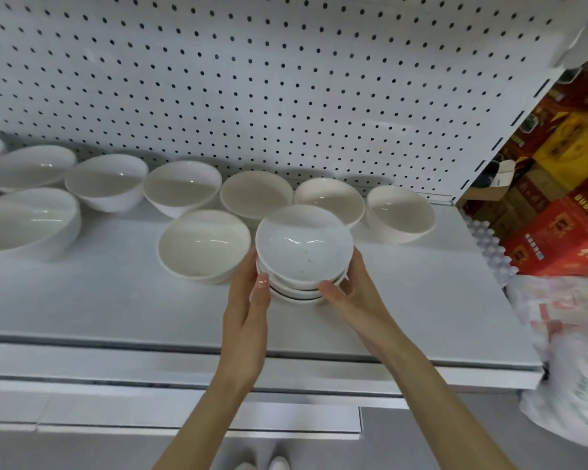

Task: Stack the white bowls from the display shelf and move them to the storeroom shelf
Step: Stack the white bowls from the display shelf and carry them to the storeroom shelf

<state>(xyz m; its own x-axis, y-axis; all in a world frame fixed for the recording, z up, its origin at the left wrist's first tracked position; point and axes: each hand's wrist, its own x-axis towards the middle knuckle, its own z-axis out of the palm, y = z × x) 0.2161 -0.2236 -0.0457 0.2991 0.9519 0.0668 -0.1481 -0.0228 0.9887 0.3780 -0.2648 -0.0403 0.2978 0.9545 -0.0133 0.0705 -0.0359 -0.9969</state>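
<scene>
1. Two bare forearms rise from the lower edge of the view and lean toward each other.
2. The left hand (250, 301) stands on its edge with the palm facing right. Its thumb lies against the near-left side of the stack of bowls (302, 245) and its fingers curve round the left side.
3. The right hand (352, 288) faces it, thumb on the near-right side and fingers curved round the right side.
4. Both wrists are almost straight.
</scene>
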